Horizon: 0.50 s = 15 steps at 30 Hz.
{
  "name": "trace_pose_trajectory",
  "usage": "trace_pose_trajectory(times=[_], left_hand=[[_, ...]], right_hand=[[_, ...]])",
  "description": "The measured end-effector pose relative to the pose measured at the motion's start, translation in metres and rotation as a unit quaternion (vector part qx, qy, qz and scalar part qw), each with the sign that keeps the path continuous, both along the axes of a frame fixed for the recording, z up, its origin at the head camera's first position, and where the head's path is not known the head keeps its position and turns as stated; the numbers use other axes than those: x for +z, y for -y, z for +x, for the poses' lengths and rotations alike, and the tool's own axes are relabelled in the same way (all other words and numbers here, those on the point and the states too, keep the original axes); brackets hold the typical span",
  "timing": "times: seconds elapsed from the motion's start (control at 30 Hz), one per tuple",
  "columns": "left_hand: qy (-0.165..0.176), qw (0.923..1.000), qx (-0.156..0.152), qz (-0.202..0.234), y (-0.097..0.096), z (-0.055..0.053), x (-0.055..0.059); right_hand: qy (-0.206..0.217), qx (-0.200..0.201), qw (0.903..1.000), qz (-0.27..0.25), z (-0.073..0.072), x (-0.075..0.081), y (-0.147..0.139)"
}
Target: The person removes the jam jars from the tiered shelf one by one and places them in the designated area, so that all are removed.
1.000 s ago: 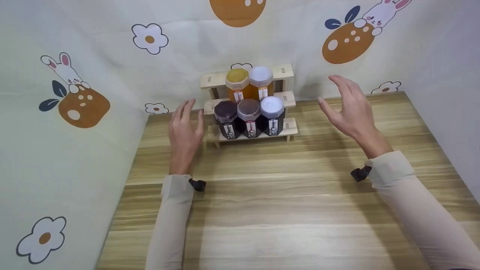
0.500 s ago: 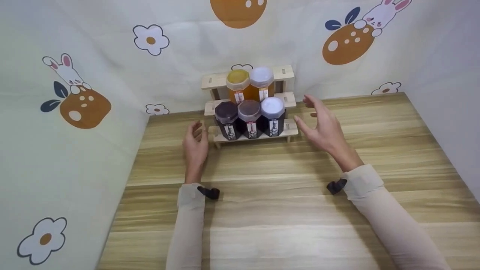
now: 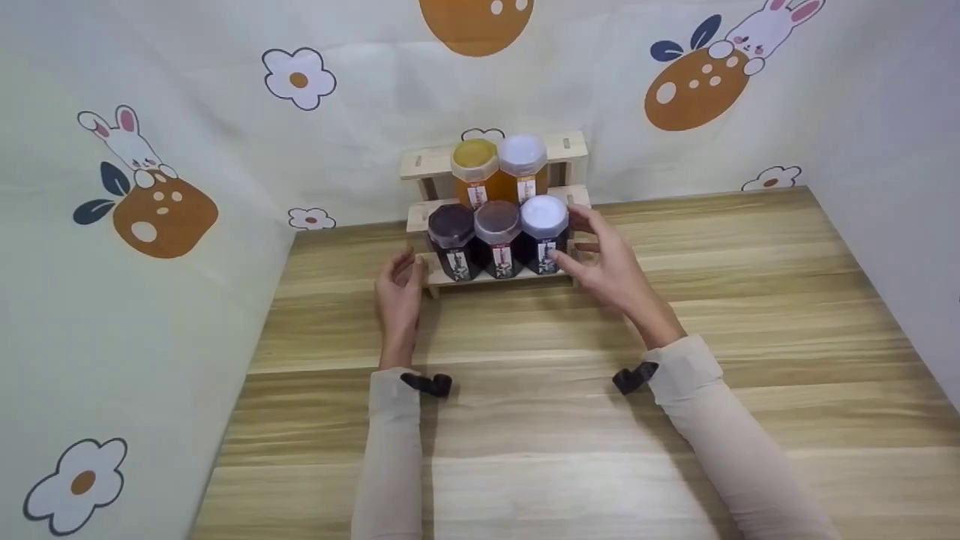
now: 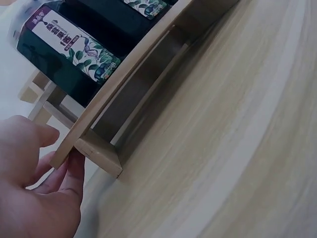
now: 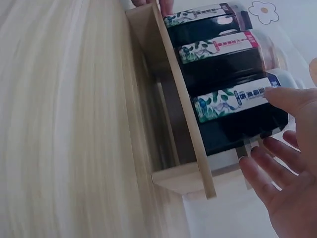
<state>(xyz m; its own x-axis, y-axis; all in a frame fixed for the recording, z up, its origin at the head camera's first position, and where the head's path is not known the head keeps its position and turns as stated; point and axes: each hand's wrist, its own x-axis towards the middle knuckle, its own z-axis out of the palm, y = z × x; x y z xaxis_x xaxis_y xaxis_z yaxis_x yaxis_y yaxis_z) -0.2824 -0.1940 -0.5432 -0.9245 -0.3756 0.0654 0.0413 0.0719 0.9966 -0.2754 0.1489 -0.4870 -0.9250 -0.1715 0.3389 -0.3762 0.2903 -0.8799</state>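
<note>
A three-tier wooden rack (image 3: 495, 279) holds several hexagonal jars. On its bottom step stand a dark-lidded jar (image 3: 452, 240), a brown-lidded jar (image 3: 497, 240) and a white-lidded dark jar (image 3: 544, 217). My left hand (image 3: 398, 292) holds the left end of that step; in the left wrist view its fingertips (image 4: 74, 171) reach beneath the board while the thumb is above. My right hand (image 3: 611, 270) grips the white-lidded jar, thumb on its label and index finger along its right side. The other right fingers are spread beside it in the right wrist view.
Behind the front row stand a yellow-lidded amber jar (image 3: 475, 169) and a white-lidded amber jar (image 3: 523, 161). The rack is at the back of the wood-grain table (image 3: 525, 420), close to a patterned cloth wall (image 3: 375, 112). More cloth (image 3: 135, 337) rises along the left side.
Both hands have come in toward the rack. My left hand moved right and down to the bottom step's end; my right hand moved left and took hold of the white-lidded dark jar.
</note>
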Motion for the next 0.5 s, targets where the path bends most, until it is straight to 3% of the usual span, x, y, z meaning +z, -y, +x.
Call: trace_pose_trajectory(times=[0.27, 0.5], left_hand=[[-0.009, 0.9982, -0.041, 0.042, -0.001, -0.004, -0.005], [-0.007, 0.9984, -0.026, 0.051, 0.003, -0.001, -0.006]], right_hand=[[0.000, -0.022, 0.9994, -0.028, 0.000, -0.010, 0.006], [-0.004, -0.033, 0.9994, -0.004, -0.005, -0.020, 0.020]])
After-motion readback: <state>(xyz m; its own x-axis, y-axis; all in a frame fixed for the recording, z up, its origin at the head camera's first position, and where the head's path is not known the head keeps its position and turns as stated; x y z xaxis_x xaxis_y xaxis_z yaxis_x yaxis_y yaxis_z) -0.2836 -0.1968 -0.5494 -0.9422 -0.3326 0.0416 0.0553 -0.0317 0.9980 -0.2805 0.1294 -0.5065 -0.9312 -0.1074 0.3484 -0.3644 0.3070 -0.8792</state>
